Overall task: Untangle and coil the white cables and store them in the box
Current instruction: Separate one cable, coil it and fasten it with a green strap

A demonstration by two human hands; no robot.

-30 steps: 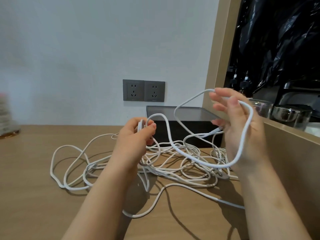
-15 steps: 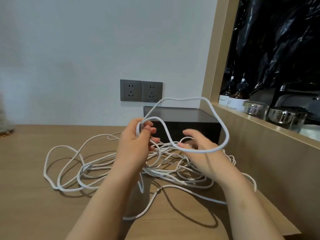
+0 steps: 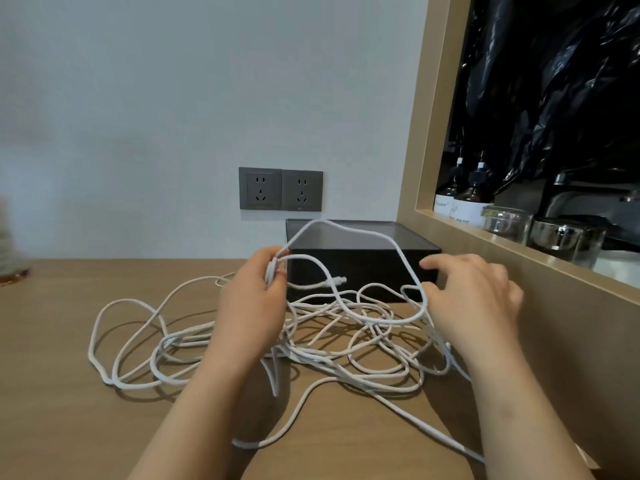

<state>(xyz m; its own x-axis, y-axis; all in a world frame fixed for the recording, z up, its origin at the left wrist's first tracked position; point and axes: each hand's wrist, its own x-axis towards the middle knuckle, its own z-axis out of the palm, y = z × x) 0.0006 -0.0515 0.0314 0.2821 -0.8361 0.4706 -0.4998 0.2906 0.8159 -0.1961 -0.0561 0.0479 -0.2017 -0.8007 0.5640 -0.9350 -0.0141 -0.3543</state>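
Note:
A tangle of white cables point(image 3: 322, 344) sprawls over the wooden table point(image 3: 62, 410) in front of an open black box point(image 3: 360, 271) at the wall. My left hand point(image 3: 252, 303) grips a few gathered loops of cable just left of the box. One loop point(image 3: 349, 233) arcs up from that grip, crosses in front of the box and comes down to my right hand point(image 3: 471, 306). The right hand hovers at the loop's lower right with its fingers spread and relaxed, touching the cable at the fingertips. A connector end point(image 3: 336, 281) hangs in front of the box.
Two grey wall sockets point(image 3: 280, 189) sit above the box. At the right, a wooden-framed ledge point(image 3: 519, 261) holds brown soap bottles point(image 3: 467, 202) and glass jars point(image 3: 568, 237), with black plastic sheeting behind. A blurred object point(image 3: 7, 244) stands at the far left edge.
My right hand came down from holding the loop high, let it go and moved right to the loop's lower side. The left hand has kept its grip on the gathered loops.

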